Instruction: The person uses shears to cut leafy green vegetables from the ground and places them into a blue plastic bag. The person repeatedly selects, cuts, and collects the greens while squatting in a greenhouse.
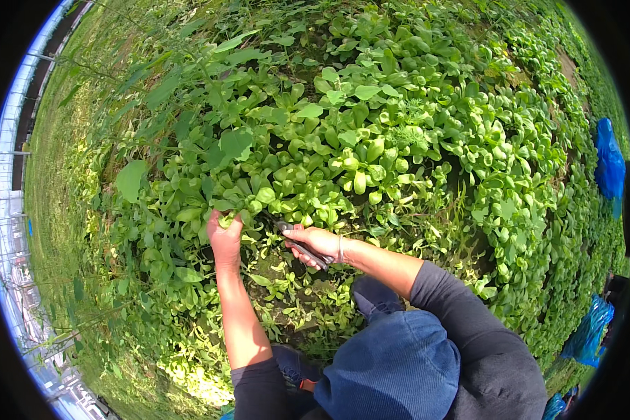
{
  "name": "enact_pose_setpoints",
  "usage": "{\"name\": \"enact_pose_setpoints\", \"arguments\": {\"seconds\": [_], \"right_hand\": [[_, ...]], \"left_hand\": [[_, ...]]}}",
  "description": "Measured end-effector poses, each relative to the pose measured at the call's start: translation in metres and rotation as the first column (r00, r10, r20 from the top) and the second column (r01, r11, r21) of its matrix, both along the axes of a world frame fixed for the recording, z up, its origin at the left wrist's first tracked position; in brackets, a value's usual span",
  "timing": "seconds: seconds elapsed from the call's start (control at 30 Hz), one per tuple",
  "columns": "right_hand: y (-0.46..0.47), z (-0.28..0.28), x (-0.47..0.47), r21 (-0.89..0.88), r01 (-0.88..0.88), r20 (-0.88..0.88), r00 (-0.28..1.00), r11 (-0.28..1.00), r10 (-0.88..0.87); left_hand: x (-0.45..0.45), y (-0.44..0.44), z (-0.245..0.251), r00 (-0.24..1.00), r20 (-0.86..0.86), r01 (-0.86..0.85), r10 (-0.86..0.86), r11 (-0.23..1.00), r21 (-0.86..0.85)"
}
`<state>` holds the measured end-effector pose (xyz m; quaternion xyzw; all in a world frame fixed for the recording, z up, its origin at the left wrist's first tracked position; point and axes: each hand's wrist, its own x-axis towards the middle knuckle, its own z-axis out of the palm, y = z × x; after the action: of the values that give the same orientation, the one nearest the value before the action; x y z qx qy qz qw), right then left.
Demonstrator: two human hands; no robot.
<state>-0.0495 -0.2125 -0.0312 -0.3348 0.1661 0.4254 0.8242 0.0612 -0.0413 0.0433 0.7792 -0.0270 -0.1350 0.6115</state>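
Note:
Low green rosettes with spoon-shaped leaves, which look like lamb's lettuce [375, 170], grow densely before me. My left hand [224, 241] is down among them, its thumb and fingers around a leafy rosette [224, 221]; some fingertips are hidden by leaves. To its right, my right hand [315, 244] grips a small cutting tool [307, 251] with dark and red parts, apparently pruning shears. The dark tip of the tool points toward the plants by my left hand. Whether its blades are apart is too small to tell.
Taller broad-leaved weeds [132, 181] rise on the left. Cut-looking stubble and loose leaves [289, 289] cover the soil near my dark shoes [375, 296]. Blue plastic bags [609, 163] stand at the right edge. A greenhouse wall [8, 173] runs along the far left.

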Motion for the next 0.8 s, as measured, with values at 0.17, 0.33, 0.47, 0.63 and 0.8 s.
{"name": "enact_pose_setpoints", "arguments": {"seconds": [0.17,0.33,0.47,0.63,0.8], "right_hand": [[0.003,-0.009,-0.03,0.203,0.163,-0.195,0.973,0.966,-0.123],[0.0,-0.016,-0.003,0.048,0.172,-0.126,0.978,0.984,-0.165],[-0.012,-0.005,-0.013,0.025,0.115,-0.04,0.993,0.993,-0.114],[-0.019,0.015,-0.09,0.076,0.058,-0.101,0.994,0.995,-0.05],[-0.032,-0.012,-0.108,0.177,0.18,-0.298,0.947,0.967,-0.122]], "left_hand": [[0.002,0.009,-0.002,0.852,0.259,0.284,-0.454,0.817,0.501],[0.023,-0.049,0.011,0.731,-0.269,0.637,-0.626,0.488,0.597],[0.032,-0.027,0.003,0.87,-0.169,0.489,-0.463,0.772,0.406],[0.003,0.031,0.025,0.981,-0.186,0.078,-0.049,0.986,0.148],[-0.025,0.01,0.041,0.778,-0.068,0.585,-0.624,0.681,0.44]]}}
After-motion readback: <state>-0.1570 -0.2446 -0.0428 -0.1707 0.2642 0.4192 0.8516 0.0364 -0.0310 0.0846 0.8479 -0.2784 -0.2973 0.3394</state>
